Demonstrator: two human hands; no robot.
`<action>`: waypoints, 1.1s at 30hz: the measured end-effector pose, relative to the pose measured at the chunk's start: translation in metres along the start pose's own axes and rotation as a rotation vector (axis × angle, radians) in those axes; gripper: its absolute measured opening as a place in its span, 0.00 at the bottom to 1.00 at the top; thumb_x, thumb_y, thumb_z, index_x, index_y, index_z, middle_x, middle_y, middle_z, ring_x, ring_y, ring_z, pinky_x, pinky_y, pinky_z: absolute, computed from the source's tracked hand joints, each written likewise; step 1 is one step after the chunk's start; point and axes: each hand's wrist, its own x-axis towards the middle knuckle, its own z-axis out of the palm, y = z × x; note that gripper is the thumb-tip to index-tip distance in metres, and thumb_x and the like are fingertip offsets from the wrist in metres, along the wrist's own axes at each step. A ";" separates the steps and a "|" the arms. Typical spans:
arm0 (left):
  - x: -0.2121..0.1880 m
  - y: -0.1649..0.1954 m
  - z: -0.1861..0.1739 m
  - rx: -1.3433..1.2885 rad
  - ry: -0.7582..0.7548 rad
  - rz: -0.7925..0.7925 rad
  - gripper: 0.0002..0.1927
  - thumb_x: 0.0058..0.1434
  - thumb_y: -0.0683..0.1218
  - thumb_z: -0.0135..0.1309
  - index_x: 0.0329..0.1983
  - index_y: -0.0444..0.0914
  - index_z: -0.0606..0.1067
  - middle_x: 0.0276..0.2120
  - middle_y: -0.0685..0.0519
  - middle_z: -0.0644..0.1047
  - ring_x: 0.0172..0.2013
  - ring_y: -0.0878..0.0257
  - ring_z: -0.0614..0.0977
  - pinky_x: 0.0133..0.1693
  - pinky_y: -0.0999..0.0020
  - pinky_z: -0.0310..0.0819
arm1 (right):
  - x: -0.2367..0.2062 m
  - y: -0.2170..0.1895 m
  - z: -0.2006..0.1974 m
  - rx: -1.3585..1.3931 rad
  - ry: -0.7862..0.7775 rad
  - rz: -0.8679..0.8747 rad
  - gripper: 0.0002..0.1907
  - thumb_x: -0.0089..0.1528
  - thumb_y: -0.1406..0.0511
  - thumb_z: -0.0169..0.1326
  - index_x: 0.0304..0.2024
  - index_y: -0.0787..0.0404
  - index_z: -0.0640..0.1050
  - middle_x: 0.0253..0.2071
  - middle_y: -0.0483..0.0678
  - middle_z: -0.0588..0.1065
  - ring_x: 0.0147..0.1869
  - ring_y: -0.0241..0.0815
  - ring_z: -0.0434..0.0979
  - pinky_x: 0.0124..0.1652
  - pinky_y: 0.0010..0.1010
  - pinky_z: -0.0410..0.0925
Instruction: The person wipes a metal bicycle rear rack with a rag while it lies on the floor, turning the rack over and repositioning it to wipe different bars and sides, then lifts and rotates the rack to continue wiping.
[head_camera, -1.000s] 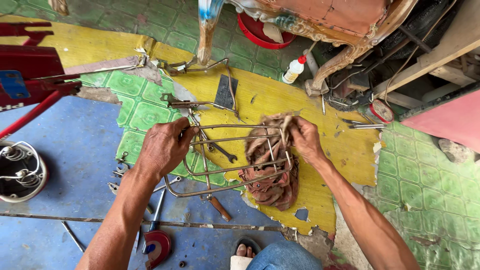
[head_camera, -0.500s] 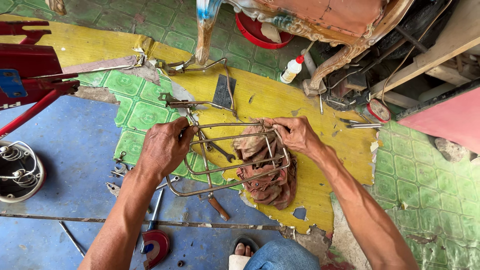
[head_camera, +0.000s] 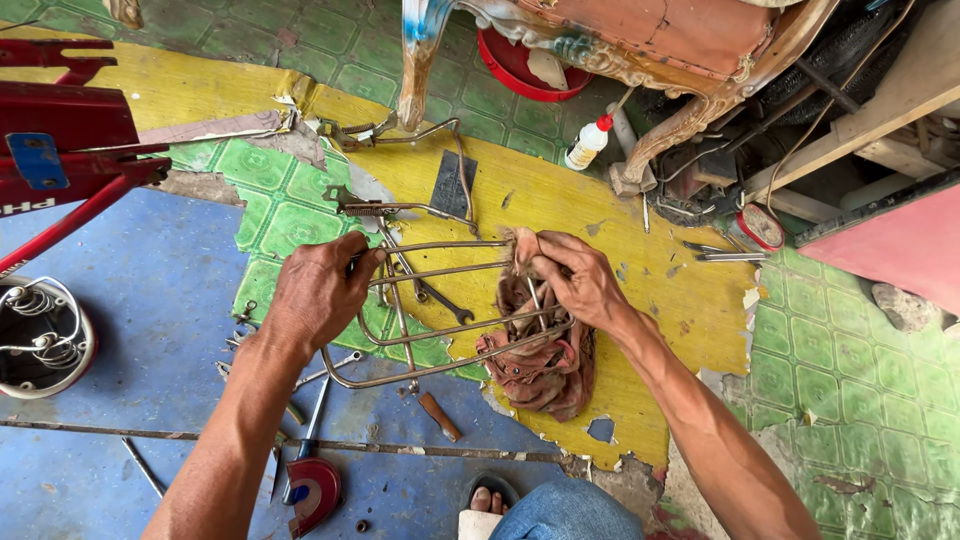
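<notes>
On the floor, from the head view, I see the wire rack (head_camera: 440, 310) lying on the yellow sheet (head_camera: 600, 210), held between both hands. My left hand (head_camera: 315, 295) has its grip closed around the rack's left bars; my right hand (head_camera: 580, 280) pinches the brown rag (head_camera: 540, 355) against the right-hand bars. I judge the rag could snag on a bar end, or the rack could twist out of the left grip under hard rubbing. Loose wrenches (head_camera: 445, 300) underneath could catch. A small white bottle (head_camera: 587, 143) with a red cap stands beyond; a blue plate (head_camera: 38, 160) sits on the red frame (head_camera: 70, 130).
</notes>
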 end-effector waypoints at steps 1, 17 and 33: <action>0.000 -0.001 0.000 0.008 -0.002 -0.007 0.18 0.68 0.54 0.54 0.31 0.34 0.75 0.22 0.36 0.76 0.27 0.36 0.78 0.31 0.44 0.70 | 0.005 -0.002 -0.001 -0.034 -0.039 0.048 0.15 0.68 0.62 0.56 0.52 0.65 0.82 0.51 0.55 0.81 0.52 0.45 0.80 0.52 0.33 0.74; -0.007 0.005 -0.011 -0.085 -0.051 0.073 0.17 0.66 0.52 0.55 0.30 0.33 0.75 0.19 0.39 0.74 0.23 0.40 0.76 0.28 0.48 0.68 | -0.034 0.036 -0.005 0.866 0.109 0.648 0.16 0.69 0.59 0.57 0.49 0.66 0.84 0.44 0.52 0.82 0.37 0.41 0.74 0.35 0.36 0.66; -0.014 -0.011 -0.026 -0.093 -0.072 -0.044 0.16 0.66 0.52 0.55 0.32 0.34 0.76 0.18 0.39 0.74 0.21 0.40 0.75 0.27 0.50 0.68 | -0.123 0.101 -0.026 -0.270 0.219 0.744 0.18 0.59 0.68 0.61 0.52 0.60 0.80 0.55 0.62 0.73 0.34 0.43 0.82 0.31 0.30 0.76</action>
